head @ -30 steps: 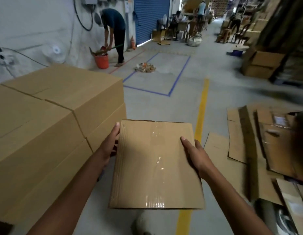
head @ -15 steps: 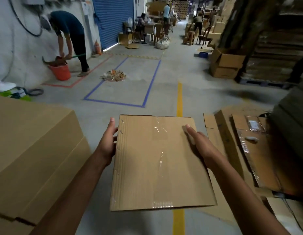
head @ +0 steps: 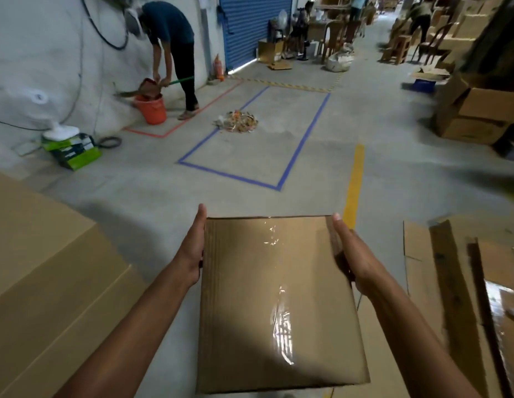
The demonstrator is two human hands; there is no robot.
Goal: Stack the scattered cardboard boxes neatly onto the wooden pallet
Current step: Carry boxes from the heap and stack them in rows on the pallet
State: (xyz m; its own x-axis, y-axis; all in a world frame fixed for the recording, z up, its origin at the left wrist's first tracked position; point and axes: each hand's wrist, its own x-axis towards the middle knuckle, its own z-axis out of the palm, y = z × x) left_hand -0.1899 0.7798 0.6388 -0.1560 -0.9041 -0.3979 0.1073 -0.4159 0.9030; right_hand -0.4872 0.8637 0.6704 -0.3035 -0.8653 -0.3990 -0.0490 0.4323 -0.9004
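Observation:
I hold a flat brown cardboard box (head: 278, 300) with clear tape down its top, level in front of me above the concrete floor. My left hand (head: 192, 251) presses its left side, fingers stretched along the edge. On the opposite side my right hand (head: 350, 259) grips its right edge. At my left stands a stack of large cardboard boxes (head: 49, 277). No wooden pallet shows in this view.
Flattened cardboard sheets (head: 457, 282) lie on the floor at right. A yellow floor line (head: 355, 179) and a blue taped rectangle (head: 296, 150) with a litter pile (head: 235, 124) lie ahead. A person (head: 172, 53) bends over an orange bucket (head: 151, 107) at left. More boxes (head: 480, 110) stand far right.
My view has swung right and away from the stack at left, which now fills less of the frame. The box stays in both hands, with more open floor ahead.

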